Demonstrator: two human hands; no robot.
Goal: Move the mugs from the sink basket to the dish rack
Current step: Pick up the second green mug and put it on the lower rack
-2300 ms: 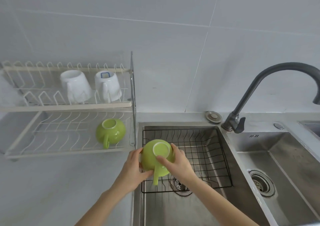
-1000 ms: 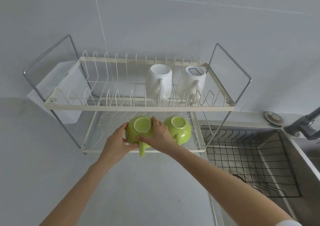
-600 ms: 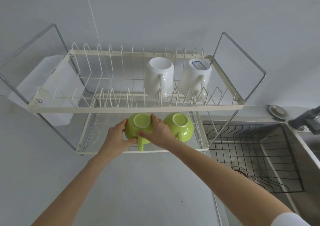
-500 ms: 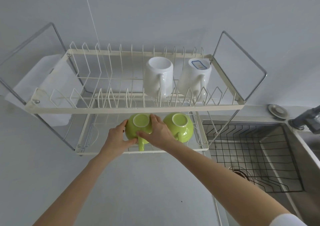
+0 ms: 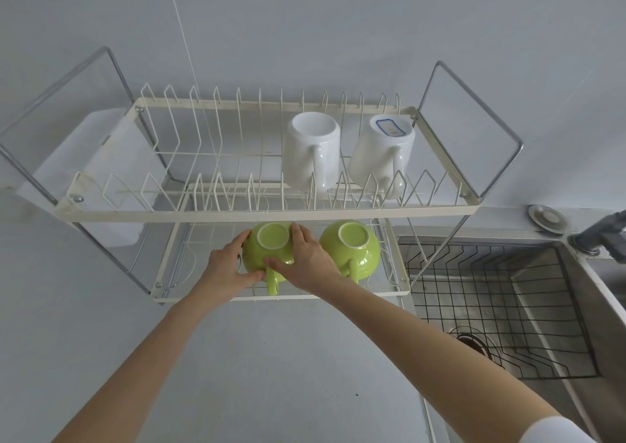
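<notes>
Head view is showing the two forearms reaching out from the near edge of the counter (image 5: 271, 358) toward the dish rack (image 5: 271, 211). The left hand (image 5: 225, 268) and the right hand (image 5: 310, 263) are cupping an upturned green mug (image 5: 269, 256), fingers curled against its sides and thumbs pressing near the handle, which is pointing back over the near rail of the lower shelf (image 5: 281, 296). The mug is sitting at or just above the wires, toward the near edge and middle of that shelf; whether it is bearing its own weight is not something I can tell. Just to its right, close enough that the right-hand fingers are filling the gap, a second green mug (image 5: 350, 252) is resting upside down near the shelf's right end. The risks I am judging: a release before the rim is seating flat could be letting the mug rock toward the near rail and tip off onto the counter; drawing the right hand out could be nudging the neighbour; lifting the knuckles could be knocking the upper tier directly overhead. Farther back, two white mugs (image 5: 313, 151) are standing inverted on the right half of the upper tier. At the right, the sink basket (image 5: 491, 307) is looking empty, so this appears to be the last mug.
</notes>
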